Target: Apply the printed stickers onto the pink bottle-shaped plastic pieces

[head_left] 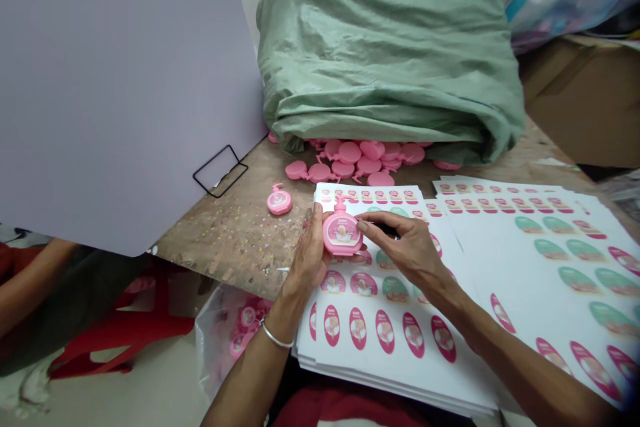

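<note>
Within left grip (311, 248), pink bottle (343, 235) grasped; right grip (411, 248) at bottle's edge, hold unclear.

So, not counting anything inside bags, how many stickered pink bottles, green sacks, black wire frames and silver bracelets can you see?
Pink pump bottles with labels: 2
Green crumpled sack: 1
Black rectangular wire frame: 1
Silver round bracelet: 1
Total: 5

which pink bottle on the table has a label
The lone bottle left of the sheets: it's labelled, while bottles by the green sack look plain.
</note>
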{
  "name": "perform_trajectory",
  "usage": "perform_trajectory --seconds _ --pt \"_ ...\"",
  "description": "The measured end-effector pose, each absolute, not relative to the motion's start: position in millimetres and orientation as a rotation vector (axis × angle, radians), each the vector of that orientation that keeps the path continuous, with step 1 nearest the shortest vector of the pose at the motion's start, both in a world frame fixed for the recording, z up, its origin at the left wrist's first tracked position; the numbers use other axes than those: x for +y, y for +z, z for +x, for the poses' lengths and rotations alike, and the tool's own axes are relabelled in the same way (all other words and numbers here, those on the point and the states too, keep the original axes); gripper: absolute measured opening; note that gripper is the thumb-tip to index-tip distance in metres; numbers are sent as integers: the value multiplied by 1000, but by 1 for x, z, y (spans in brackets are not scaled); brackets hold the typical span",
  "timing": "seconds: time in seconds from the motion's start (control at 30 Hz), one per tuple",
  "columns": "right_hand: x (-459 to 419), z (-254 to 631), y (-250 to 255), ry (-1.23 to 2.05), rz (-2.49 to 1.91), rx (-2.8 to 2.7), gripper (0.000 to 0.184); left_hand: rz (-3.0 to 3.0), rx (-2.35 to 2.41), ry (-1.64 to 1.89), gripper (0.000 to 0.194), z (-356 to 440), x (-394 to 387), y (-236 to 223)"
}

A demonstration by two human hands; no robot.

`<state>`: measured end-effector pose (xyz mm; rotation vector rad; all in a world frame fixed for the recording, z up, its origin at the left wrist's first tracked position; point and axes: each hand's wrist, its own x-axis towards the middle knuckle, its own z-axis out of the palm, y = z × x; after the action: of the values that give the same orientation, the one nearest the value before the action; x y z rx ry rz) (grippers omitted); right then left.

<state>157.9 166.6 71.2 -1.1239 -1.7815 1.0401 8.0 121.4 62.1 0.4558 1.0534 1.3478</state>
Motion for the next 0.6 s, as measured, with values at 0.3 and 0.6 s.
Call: perform_trajectory --seconds 0.3,0.6 --pt "166 157 73 1024 -1131 -1775 28 463 1050 1351 55 9 120 66" --pt "167 157 71 1038 -1126 -1779 26 433 1095 1355 56 9 120 69"
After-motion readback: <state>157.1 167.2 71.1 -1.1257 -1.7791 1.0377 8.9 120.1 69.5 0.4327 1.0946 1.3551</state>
